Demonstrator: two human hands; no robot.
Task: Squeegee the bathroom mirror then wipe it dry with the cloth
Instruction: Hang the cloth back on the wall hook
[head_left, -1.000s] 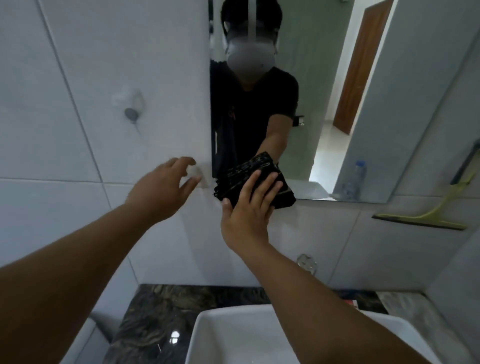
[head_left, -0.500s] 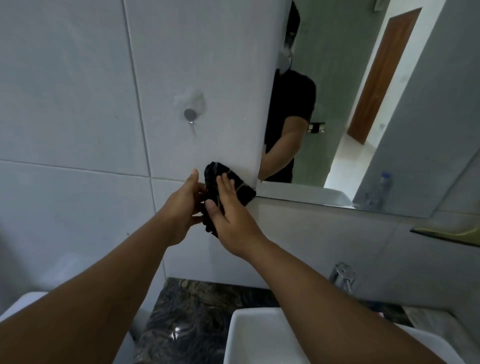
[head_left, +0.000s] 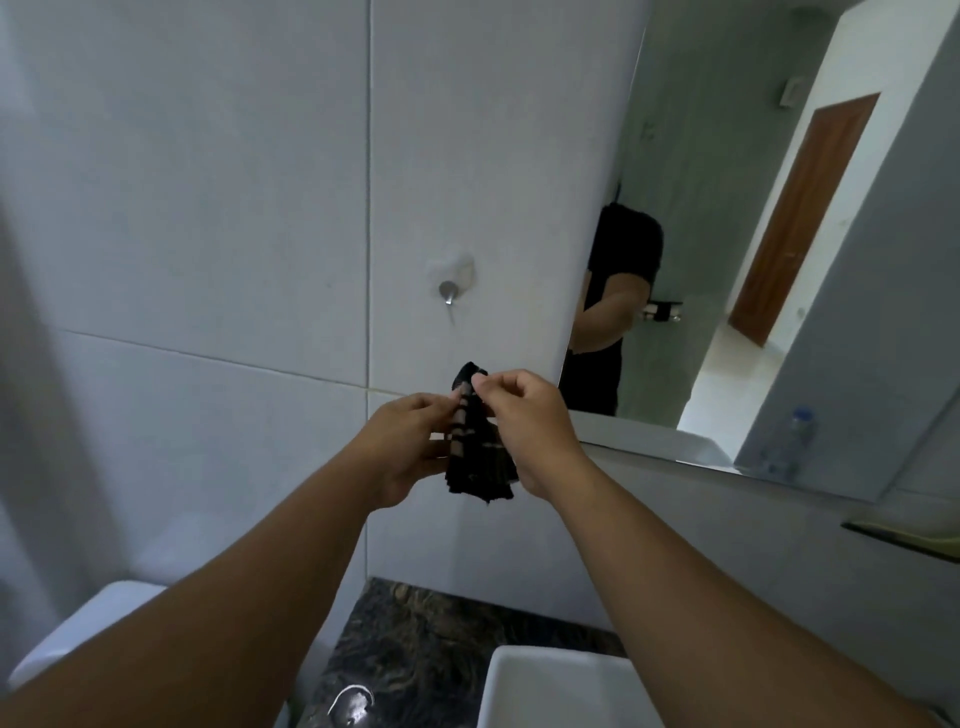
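Observation:
A black cloth (head_left: 475, 457) with pale stripes hangs bunched between both hands, in front of the white tiled wall, left of the mirror (head_left: 737, 249). My left hand (head_left: 402, 447) grips its left side. My right hand (head_left: 524, 421) pinches its top edge between thumb and fingers. A metal hook (head_left: 448, 291) is fixed to the wall just above the cloth. The yellow-green squeegee (head_left: 904, 538) shows only as a strip at the right edge, below the mirror.
A white basin (head_left: 550, 686) sits at bottom centre on a dark marble counter (head_left: 431, 634). A toilet tank lid (head_left: 93, 623) lies at lower left. The mirror reflects a person in black, a brown door and a plastic bottle (head_left: 789, 441).
The cloth has come off the mirror's lower left corner and moved left. Both hands now hold it in the air below the hook. The view has swung left.

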